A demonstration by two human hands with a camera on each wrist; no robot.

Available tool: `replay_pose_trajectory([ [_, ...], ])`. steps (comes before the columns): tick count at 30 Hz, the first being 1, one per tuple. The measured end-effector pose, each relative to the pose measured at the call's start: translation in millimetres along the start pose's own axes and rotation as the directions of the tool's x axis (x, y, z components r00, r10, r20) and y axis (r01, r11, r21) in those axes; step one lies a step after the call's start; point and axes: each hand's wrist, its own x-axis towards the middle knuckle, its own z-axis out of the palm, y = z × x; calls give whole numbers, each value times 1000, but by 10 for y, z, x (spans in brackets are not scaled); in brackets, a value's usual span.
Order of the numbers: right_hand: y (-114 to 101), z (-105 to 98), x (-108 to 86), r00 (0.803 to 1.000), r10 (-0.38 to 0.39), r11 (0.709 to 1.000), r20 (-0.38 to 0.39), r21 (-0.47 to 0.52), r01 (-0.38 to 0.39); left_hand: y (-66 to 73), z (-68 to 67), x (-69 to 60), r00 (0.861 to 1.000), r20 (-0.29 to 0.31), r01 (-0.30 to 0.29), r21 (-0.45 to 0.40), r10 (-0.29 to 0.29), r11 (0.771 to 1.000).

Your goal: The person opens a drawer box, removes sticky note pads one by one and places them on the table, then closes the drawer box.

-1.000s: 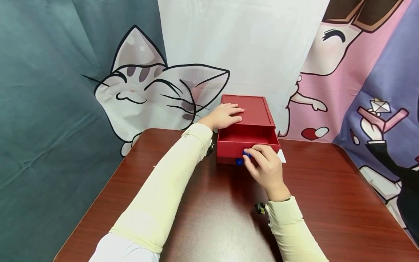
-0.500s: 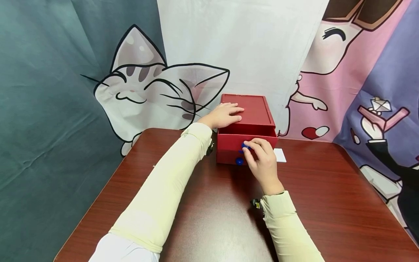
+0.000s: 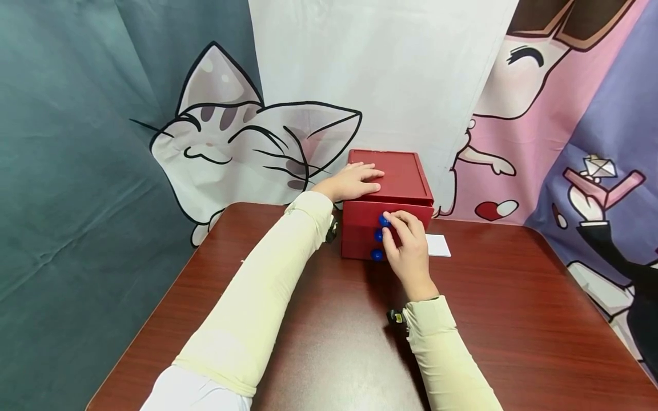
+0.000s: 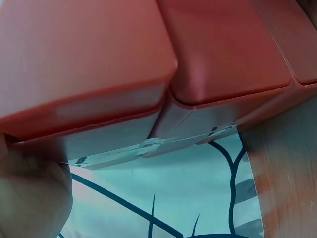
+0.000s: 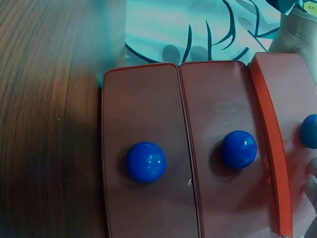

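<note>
A red drawer box (image 3: 396, 171) stands at the back of the table, with three round blue knobs down its front. The left hand (image 3: 348, 182) lies flat with spread fingers on the left part of its top. Thumb and fingers of the right hand (image 3: 408, 242) pinch the top blue knob (image 3: 384, 220). The top drawer (image 3: 354, 216) sticks out slightly, a thin dark gap showing above it. In the right wrist view the middle knob (image 5: 238, 149) and bottom knob (image 5: 146, 162) are on closed drawers, while the top drawer (image 5: 297, 79) stands proud of them.
A white card (image 3: 438, 245) lies on the brown table (image 3: 329, 342) just right of the box. Behind the table hangs a printed curtain (image 3: 401, 74) with cartoon figures.
The top drawer has slid back into the box from well out to nearly closed, the right hand moving away from the viewer with it. More of the white card shows. The left hand stays put.
</note>
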Motion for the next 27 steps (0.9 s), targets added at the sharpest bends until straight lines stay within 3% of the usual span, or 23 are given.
replay_pose_trajectory([
  [8, 42, 31, 25, 999, 44, 999, 4, -16, -44, 10, -53, -4, 999, 40, 11, -48, -9, 999],
  [15, 74, 46, 44, 998, 57, 997, 13, -54, -56, 41, -117, -6, 994, 105, 19, -23, -17, 1000],
  [27, 127, 89, 43, 999, 54, 997, 7, -63, -54, 53, -104, -19, 995, 103, 12, 7, -13, 1000],
])
